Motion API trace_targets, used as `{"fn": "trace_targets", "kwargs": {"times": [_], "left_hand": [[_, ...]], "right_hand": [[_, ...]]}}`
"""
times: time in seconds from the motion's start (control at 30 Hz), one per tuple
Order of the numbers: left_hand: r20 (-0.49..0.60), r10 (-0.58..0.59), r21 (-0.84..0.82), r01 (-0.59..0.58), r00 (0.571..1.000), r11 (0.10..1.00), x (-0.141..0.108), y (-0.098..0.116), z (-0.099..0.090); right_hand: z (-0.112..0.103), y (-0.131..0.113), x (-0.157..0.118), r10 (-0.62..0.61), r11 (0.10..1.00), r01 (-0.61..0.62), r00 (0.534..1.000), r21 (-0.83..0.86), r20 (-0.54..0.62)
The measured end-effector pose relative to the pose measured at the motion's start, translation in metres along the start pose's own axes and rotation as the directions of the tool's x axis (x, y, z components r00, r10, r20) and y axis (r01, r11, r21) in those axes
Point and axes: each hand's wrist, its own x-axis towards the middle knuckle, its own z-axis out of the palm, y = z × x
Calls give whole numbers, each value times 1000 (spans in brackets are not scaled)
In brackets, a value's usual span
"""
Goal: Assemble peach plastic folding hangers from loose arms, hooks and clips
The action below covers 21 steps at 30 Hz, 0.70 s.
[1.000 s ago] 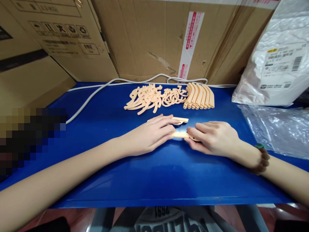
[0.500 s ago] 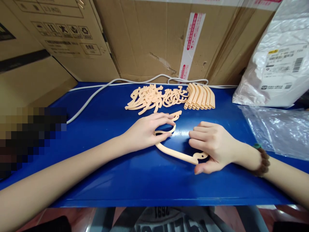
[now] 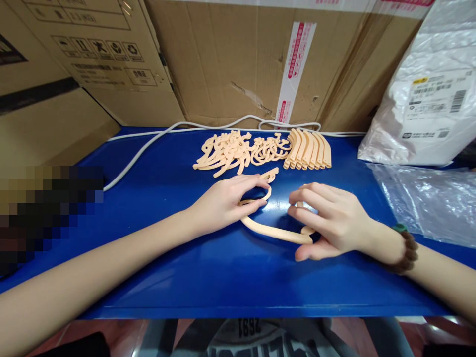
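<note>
While the left hand [image 3: 223,201] is pinching a thin curve [image 3: 269,192] between thumb and fingertip, the right hand [image 3: 330,218] is holding its thumb well apart from its bent fingers, one end of a beige strip [image 3: 277,232] sitting in that gap. Can't tell if it's gripping; the palm side isn't showing. Key relation: the strip is lying between the hands, long axis running from beside the left thumb, rightward and a bit toward the wearer, bowing toward the wearer. Its right end is sitting by a small knob [image 3: 307,230] in the right hand's gap, so the right hand is nearer that end, the left nearer the other. Can't tell whether strip and curve are joining; the left hand is covering that spot. A second strip [image 3: 273,174] is poking out just beyond the left fingertips. Something small and pale [image 3: 299,204] is showing among the right fingers, too covered to identify. Farther out, a loose pile [image 3: 225,149] is lying beyond the left hand, hooks [image 3: 266,151] just right of it, then a row of slats [image 3: 309,148] beyond the right fingers. Clear plastic [image 3: 435,201] is lying beyond the right wrist.
</note>
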Motion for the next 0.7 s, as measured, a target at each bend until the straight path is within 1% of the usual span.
{"fn": "trace_targets", "kwargs": {"times": [0.1,0.2,0.27,0.47,0.6,0.7], "left_hand": [[-7,-5,4,5,1000,1000,0,1,0],[-13,-7,18,7,1000,1000,-1,1,0],[-19,-5,26,5,1000,1000,-1,1,1],[3,-12,59,12,1000,998,-1,3,2],[15,0,79,-1,1000,997,-1,4,2],[25,4,102,-6,1000,995,-2,4,2]], "right_hand": [[-5,-1,0,8,990,-13,999,-137,-38],[-7,-2,1,11,982,-17,999,-188,-34],[-7,-2,1,-5,988,1,1000,-157,-23],[-3,-6,2,-112,993,110,993,-51,-32],[0,-12,2,-129,991,130,991,15,-32],[2,-17,3,-142,988,143,990,56,-9]]}}
